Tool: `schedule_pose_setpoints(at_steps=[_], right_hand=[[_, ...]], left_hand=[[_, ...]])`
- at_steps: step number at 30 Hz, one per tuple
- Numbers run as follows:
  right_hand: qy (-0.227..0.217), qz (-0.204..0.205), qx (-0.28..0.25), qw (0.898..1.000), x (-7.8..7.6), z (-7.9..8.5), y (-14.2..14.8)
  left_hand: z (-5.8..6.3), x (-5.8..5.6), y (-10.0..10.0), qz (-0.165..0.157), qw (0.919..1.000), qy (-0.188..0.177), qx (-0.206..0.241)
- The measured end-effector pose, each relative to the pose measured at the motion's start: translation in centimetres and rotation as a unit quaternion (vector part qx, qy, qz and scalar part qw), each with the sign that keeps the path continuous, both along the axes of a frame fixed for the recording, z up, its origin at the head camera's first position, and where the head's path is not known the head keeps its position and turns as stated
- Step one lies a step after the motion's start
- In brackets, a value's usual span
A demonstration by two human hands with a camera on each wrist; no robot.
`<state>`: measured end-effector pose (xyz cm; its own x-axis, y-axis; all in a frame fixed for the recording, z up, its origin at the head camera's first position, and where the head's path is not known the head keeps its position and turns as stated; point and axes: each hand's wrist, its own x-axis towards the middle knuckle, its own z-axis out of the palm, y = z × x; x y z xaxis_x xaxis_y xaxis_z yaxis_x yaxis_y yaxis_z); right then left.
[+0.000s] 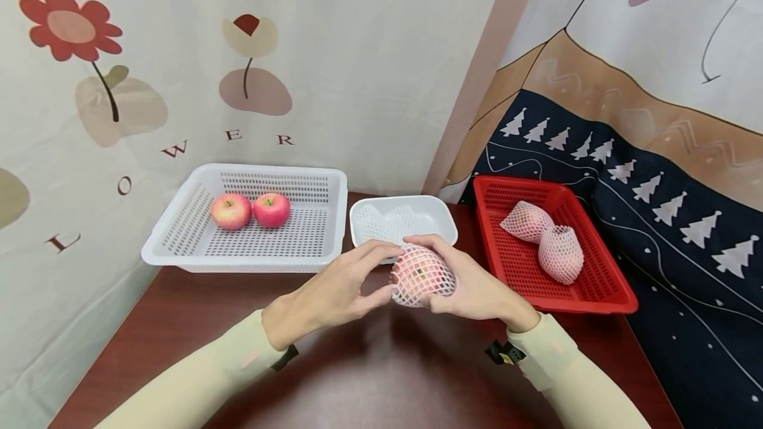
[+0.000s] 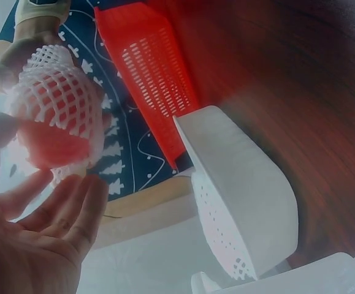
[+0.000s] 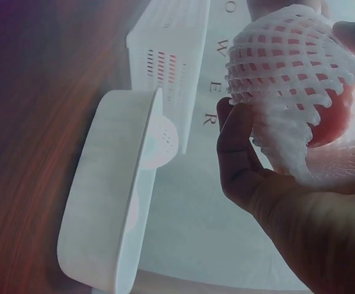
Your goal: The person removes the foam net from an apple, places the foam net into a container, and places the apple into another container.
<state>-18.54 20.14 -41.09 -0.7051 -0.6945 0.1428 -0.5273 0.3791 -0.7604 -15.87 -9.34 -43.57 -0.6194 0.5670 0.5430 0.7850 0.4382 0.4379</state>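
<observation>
Both hands hold an apple in a white foam net [image 1: 420,275] above the table, in front of the small white tray. My right hand [image 1: 477,283] grips its right side, thumb low and fingers over the top. With thumb and fingertips, my left hand [image 1: 342,286] pinches the left edge of the net. A bare red strip of the apple [image 2: 51,147] shows below the net's edge in the left wrist view. The right wrist view shows the net [image 3: 287,67] bunched around the fruit, with red skin [image 3: 333,119] in a gap.
A white basket [image 1: 238,260] at left holds two bare apples [image 1: 272,210]. The small white tray [image 1: 444,217] contains foam nets [image 1: 387,220]. Two netted apples [image 1: 561,255] lie in a red basket [image 1: 507,283] at right. Patterned curtains [image 1: 369,71] hang behind the brown table [image 1: 381,376].
</observation>
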Motion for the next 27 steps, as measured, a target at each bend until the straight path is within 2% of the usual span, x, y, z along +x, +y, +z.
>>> schedule_pose_setpoints(at_steps=[10,17,27], right_hand=[[-0.049,0.014,-0.024,0.998,-0.04,-0.17,-0.05],[-0.063,0.01,-0.026,0.998,-0.17,0.07,-0.11],[-0.077,0.045,-0.047,0.995,-0.55,0.05,-0.53]], left_hand=[[0.22,0.11,-0.05,-0.016,0.9997,0.007,-0.015],[0.44,0.15,-0.04,0.009,0.9994,0.014,-0.03],[0.6,0.07,-0.22,0.031,0.9975,0.039,-0.05]])
